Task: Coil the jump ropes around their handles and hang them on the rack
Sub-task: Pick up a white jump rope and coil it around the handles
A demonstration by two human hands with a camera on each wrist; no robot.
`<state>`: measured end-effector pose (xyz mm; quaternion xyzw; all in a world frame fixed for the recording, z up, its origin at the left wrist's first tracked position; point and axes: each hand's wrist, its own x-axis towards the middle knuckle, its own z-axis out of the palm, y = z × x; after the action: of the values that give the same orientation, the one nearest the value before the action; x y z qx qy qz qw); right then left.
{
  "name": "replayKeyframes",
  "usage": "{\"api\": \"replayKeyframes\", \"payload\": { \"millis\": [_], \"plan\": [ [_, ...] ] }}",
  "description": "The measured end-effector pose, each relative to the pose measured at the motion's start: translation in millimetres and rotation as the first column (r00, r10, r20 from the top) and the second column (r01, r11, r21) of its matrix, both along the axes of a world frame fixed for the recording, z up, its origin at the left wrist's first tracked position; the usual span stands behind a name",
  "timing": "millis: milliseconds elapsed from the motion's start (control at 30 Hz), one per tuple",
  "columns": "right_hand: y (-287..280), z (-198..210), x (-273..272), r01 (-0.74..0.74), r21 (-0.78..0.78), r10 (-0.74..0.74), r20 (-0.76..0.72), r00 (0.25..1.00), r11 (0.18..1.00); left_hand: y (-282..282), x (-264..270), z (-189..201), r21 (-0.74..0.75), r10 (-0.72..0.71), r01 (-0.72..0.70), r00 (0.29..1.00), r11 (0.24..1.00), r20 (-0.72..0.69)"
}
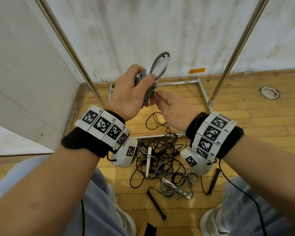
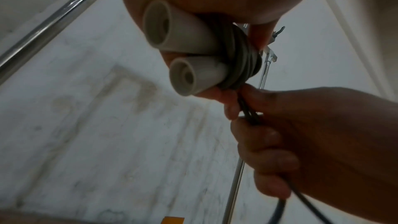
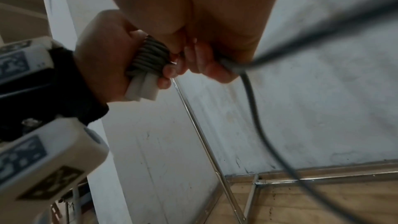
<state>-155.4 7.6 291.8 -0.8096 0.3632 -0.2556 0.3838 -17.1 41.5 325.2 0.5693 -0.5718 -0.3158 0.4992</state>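
Left hand (image 1: pixel 129 92) grips white handles (image 2: pixel 183 47), grey rope (image 1: pixel 147 89) coiled around them. Right hand (image 1: pixel 170 108) just beside, pinching the rope's loose end. Fingertips hidden from head view.

The only readable marks are small codes printed on the white tag band (image 1: pixel 214 132) strapped round the right wrist: "R4" beside the second square tag from the hand, "R3" beside the third, and "R2" beside the fourth (each sits at the tag's outer corner). On the matching band (image 1: pixel 101 124) of the left wrist a small "L3" stands at the edge of the middle tag, and a further mark above the first tag is too small to make out; the black-and-white square patterns themselves carry no letters or numbers
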Motion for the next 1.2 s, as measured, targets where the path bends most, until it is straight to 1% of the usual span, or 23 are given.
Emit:
{"api": "replayKeyframes", "payload": {
  "millis": [67, 133, 167, 200, 300, 367, 400, 467, 533, 600, 667, 733, 800, 833, 900, 967, 1033, 1133, 1200],
  "plan": [
    [-1, 0, 0, 0.01, 0.024, -0.01, -0.008, 1.0, 1.0, -3, 0, -1, -0.015, 0.018, -0.018, 1.0, 1.0, 0.017],
    [-2, 1, 0, 0.024, 0.058, -0.023, -0.005, 1.0, 0.998, -7, 3, -3, -0.041, 0.051, -0.048, 0.996, 0.998, 0.069],
    [-3, 2, 1, 0.026, 0.064, -0.025, -0.014, 1.0, 0.998, -9, 4, -4, -0.044, 0.072, -0.067, 0.989, 0.997, 0.126],
    [-4, 2, 0, 0.027, 0.054, -0.025, -0.037, 0.999, 0.998, -11, 6, -6, -0.042, 0.096, -0.089, 0.973, 0.995, 0.211],
    [-9, 4, -7, 0.032, -0.037, -0.038, -0.166, 0.985, 0.999, -16, 17, -14, -0.043, 0.154, -0.153, 0.867, 0.987, 0.473],
    [-13, 7, -12, 0.027, -0.117, -0.054, -0.236, 0.97, 0.993, -18, 25, -18, -0.05, 0.187, -0.196, 0.784, 0.979, 0.592],
    [-14, 9, -13, 0.018, -0.15, -0.056, -0.252, 0.966, 0.989, -19, 28, -20, -0.03, 0.181, -0.212, 0.745, 0.977, 0.642],
    [-16, 13, -14, -0.006, -0.197, -0.048, -0.271, 0.961, 0.98, -20, 30, -24, 0.058, 0.104, -0.212, 0.678, 0.975, 0.728],
    [-17, 15, -15, -0.039, -0.193, -0.019, -0.291, 0.957, 0.98, -20, 29, -28, 0.161, -0.002, -0.189, 0.642, 0.969, 0.767],
    [-19, 15, -16, -0.063, -0.199, 0.0, -0.299, 0.954, 0.978, -18, 27, -30, 0.245, -0.101, -0.143, 0.634, 0.959, 0.767],
    [-23, 15, -19, -0.047, -0.225, -0.016, -0.271, 0.962, 0.973, -15, 25, -31, 0.307, -0.195, -0.076, 0.626, 0.949, 0.755],
    [-25, 13, -19, -0.052, -0.254, -0.022, -0.28, 0.96, 0.966, -12, 19, -32, 0.351, -0.273, -0.018, 0.591, 0.936, 0.759],
    [-23, 9, -17, -0.092, -0.285, -0.012, -0.343, 0.939, 0.954, -10, 13, -35, 0.391, -0.347, 0.037, 0.544, 0.919, 0.764],
    [-22, 8, -16, -0.104, -0.3, -0.012, -0.36, 0.933, 0.948, -9, 10, -36, 0.404, -0.373, 0.065, 0.535, 0.913, 0.758],
    [-24, 7, -17, -0.084, -0.332, -0.035, -0.336, 0.941, 0.94, -7, 6, -37, 0.39, -0.385, 0.117, 0.559, 0.913, 0.735],
    [-29, 9, -21, -0.034, -0.356, -0.076, -0.292, 0.953, 0.934, -6, 3, -37, 0.324, -0.346, 0.148, 0.588, 0.934, 0.731],
    [-33, 9, -24, 0.005, -0.349, -0.107, -0.272, 0.956, 0.937, -5, -2, -38, 0.25, -0.28, 0.135, 0.601, 0.959, 0.748],
    [-31, 9, -24, 0.052, -0.282, -0.126, -0.252, 0.959, 0.958, -5, -7, -40, 0.186, -0.214, 0.111, 0.626, 0.976, 0.75],
    [-32, 8, -23, 0.112, -0.16, -0.136, -0.152, 0.979, 0.981, -5, -6, -39, 0.133, -0.187, 0.131, 0.661, 0.982, 0.727]
  ]
}}
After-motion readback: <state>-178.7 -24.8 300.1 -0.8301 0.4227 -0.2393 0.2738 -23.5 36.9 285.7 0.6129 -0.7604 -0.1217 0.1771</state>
